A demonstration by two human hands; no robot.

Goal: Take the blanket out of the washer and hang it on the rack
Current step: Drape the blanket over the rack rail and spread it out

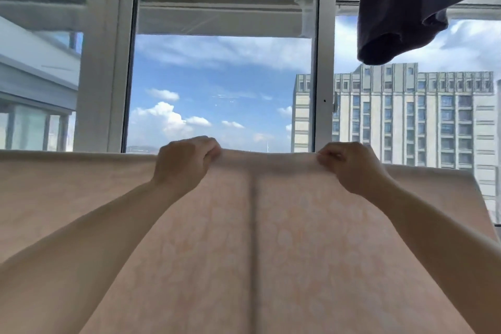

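A pale peach blanket (252,238) with a faint light pattern fills the lower half of the head view, spread wide and taut. Its top edge runs level across the frame at about mid-height. My left hand (184,163) grips that top edge left of centre, fingers curled over it. My right hand (349,168) pinches the same edge right of centre. A dark vertical line shows through the cloth between my arms. The rack and the washer are hidden from view.
White window frames (322,89) stand straight ahead, with sky and a tall building beyond the glass. A dark grey garment (401,8) hangs from above at the upper right, near my right hand's side.
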